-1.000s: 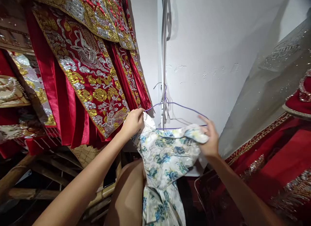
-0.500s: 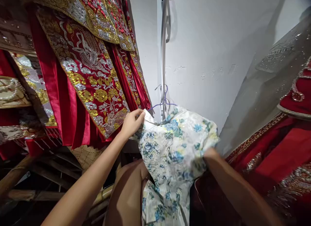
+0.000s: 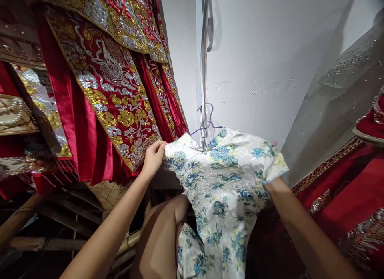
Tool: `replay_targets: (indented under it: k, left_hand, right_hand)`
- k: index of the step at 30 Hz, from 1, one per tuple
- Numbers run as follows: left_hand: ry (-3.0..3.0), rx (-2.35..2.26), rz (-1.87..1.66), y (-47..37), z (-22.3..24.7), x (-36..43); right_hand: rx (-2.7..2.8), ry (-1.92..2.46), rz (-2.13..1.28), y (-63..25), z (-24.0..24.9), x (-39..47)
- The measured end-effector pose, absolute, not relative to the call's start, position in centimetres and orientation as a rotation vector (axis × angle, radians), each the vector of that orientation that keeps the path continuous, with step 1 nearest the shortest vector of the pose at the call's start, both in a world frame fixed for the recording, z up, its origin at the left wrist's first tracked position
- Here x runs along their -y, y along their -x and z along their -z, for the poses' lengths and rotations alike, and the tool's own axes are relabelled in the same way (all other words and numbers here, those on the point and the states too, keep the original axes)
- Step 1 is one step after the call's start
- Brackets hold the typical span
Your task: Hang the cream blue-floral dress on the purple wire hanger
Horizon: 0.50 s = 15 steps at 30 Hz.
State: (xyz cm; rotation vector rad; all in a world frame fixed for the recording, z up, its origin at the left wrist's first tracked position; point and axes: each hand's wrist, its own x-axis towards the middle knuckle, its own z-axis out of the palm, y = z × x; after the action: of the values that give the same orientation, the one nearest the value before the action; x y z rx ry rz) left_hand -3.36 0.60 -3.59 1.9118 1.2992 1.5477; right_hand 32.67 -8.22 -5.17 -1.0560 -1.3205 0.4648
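Observation:
A short-sleeved white dress (image 3: 219, 183) with blue, green and yellow flowers hangs on a thin purple hanger (image 3: 211, 121). Its front faces me and the lower part drapes down beside my bare leg (image 3: 162, 239). At the left sleeve edge, my left hand (image 3: 155, 155) is closed, pinching the cloth between thumb and fingers. My right hand (image 3: 276, 185) goes up behind the other sleeve, which covers most of it. What seems to be a fingertip shows just above that sleeve, but how the fingers are held is hidden.
Red costumes with gold and silver embroidery (image 3: 120, 99) hang on the left. A metal rail (image 3: 204, 63) runs up the white wall (image 3: 255, 51). Sheer beaded fabric (image 3: 339, 87) and red garments (image 3: 354, 191) stand right. Bamboo poles (image 3: 45, 243) lie low left.
My left hand has shifted left from near the collar to the sleeve edge. My right hand has moved up and right behind the other sleeve, and the dress is spread wider.

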Motion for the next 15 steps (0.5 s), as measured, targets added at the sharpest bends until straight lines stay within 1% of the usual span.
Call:
replay_targets:
  k: [2, 4, 9, 12, 15]
  left_hand:
    - [-1.807, -1.229, -1.682, 2.5, 2.3, -1.0]
    - [-1.786, -1.174, -1.723, 1.6, 0.4, -1.4]
    - [-2.08, -1.091, -1.632, -1.2, -3.5, -1.2]
    - [-2.483, -1.112, -1.458, -3.4, -3.5, 0.4]
    - [-2.854, -1.11, -1.247, -5.3, -1.0, 2.2]
  right_hand:
    - [1.186, 0.981, -0.59, -33.2, 4.3, 9.0]
    - [1.05, 0.912, -0.726, -33.2, 3.3, 10.0]
    - [1.072, 0.808, -1.027, -31.2, 1.0, 12.0]
    - [1.089, 0.719, -1.114, -29.5, 0.9, 12.8]
    - [1.124, 0.667, -1.133, -27.5, 2.1, 13.8]
